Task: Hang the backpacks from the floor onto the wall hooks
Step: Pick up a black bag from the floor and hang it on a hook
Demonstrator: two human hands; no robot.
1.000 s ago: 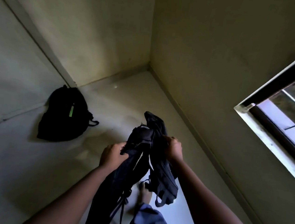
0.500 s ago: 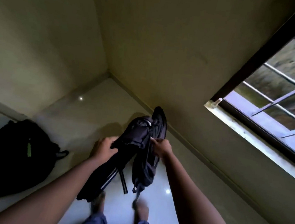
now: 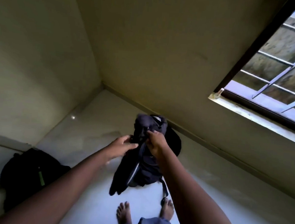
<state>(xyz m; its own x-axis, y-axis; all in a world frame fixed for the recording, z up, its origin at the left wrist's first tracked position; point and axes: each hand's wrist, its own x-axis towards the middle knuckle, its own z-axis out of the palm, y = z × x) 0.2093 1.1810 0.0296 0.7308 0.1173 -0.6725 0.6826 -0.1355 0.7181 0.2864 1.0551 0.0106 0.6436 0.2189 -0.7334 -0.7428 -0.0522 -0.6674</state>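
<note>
A dark backpack (image 3: 145,167) hangs in the air in front of me, above the floor. My right hand (image 3: 155,142) grips it near its top, fingers closed on the fabric. My left hand (image 3: 122,146) is at the backpack's left side, thumb and fingers pinched on its edge or strap. Its straps dangle down toward my bare feet (image 3: 166,209). A second black backpack with a green stripe (image 3: 30,175) lies on the floor at the lower left, against the wall. No wall hook is in view.
A room corner (image 3: 101,84) lies ahead, with plain walls on both sides. A barred window (image 3: 278,69) with a pale sill is in the right wall. The floor is light tile.
The view has swung up and to the right, showing more of the window. Both hands have shifted up to the top of the held backpack, which now hangs lower and straighter.
</note>
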